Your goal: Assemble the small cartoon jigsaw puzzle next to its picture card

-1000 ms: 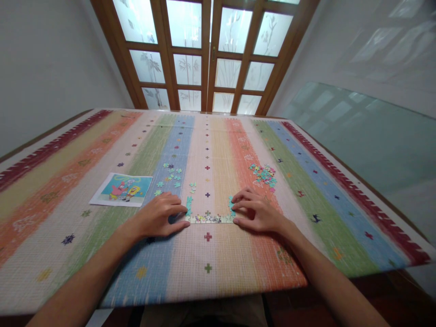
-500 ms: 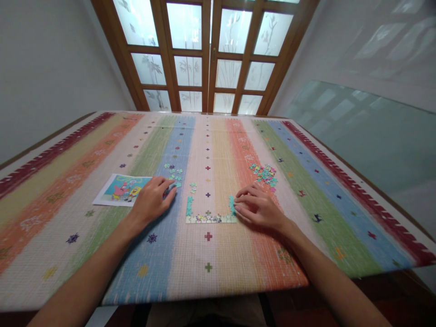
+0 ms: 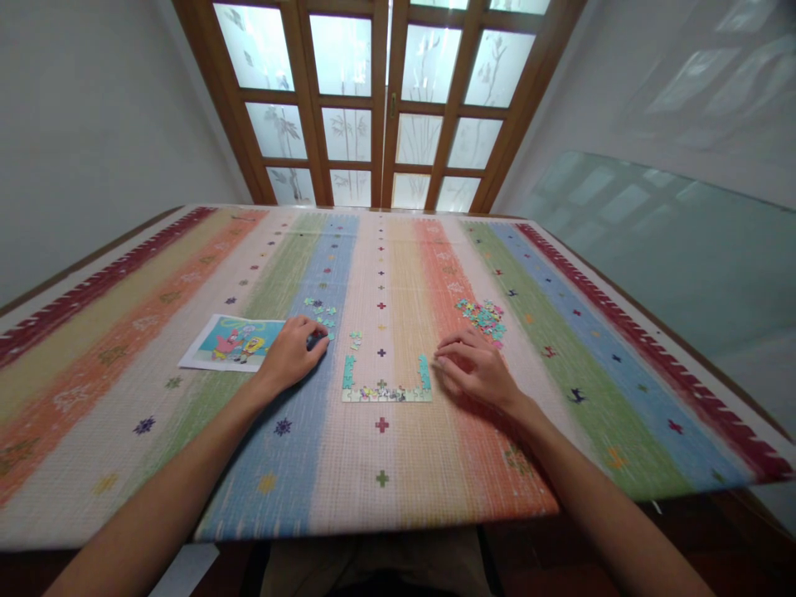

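A partly joined jigsaw frame (image 3: pixel 385 388), U-shaped, lies on the striped tablecloth (image 3: pixel 398 464) in front of me. My left hand (image 3: pixel 291 356) rests left of it with its fingers curled over a few loose teal pieces (image 3: pixel 320 315); what the fingers hold, if anything, is hidden. My right hand (image 3: pixel 476 369) lies flat just right of the frame with its fingers stretched out, not touching it. A pile of loose pieces (image 3: pixel 483 318) sits beyond the right hand. A small cluster of pieces (image 3: pixel 355 339) lies above the frame's left arm.
A cartoon reference picture (image 3: pixel 233 342) lies left of my left hand. Wooden glazed doors (image 3: pixel 385 99) stand behind the table. A glass panel (image 3: pixel 672 249) leans along the right side. The table's near edge is close to my body.
My left hand left the frame's left corner and moved up and left onto the loose pieces by the picture. My right hand drew back slightly from the frame's right arm.
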A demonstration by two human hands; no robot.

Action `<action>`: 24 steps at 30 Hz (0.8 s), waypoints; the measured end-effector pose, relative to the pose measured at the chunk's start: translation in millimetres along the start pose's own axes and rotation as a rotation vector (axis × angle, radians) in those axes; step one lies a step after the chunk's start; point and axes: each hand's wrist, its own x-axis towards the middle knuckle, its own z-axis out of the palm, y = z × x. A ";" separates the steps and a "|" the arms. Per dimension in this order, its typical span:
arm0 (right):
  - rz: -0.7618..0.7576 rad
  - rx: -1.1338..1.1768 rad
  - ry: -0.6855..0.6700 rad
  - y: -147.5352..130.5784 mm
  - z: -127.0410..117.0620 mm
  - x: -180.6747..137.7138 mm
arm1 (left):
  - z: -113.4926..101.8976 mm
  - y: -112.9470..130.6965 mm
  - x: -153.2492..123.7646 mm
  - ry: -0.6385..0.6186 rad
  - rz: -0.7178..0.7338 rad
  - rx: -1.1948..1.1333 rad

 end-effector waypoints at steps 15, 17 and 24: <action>0.104 0.161 -0.099 -10.6 7.8 8.3 | -5.4 7.4 0.6 0.038 -0.038 -0.199; 0.133 0.225 -0.166 -16.3 7.4 12.1 | -6.7 14.3 -1.1 0.048 -0.014 -0.283; 0.266 0.403 -0.329 -45.3 16.6 30.3 | -1.6 53.8 -13.9 0.039 0.275 -0.595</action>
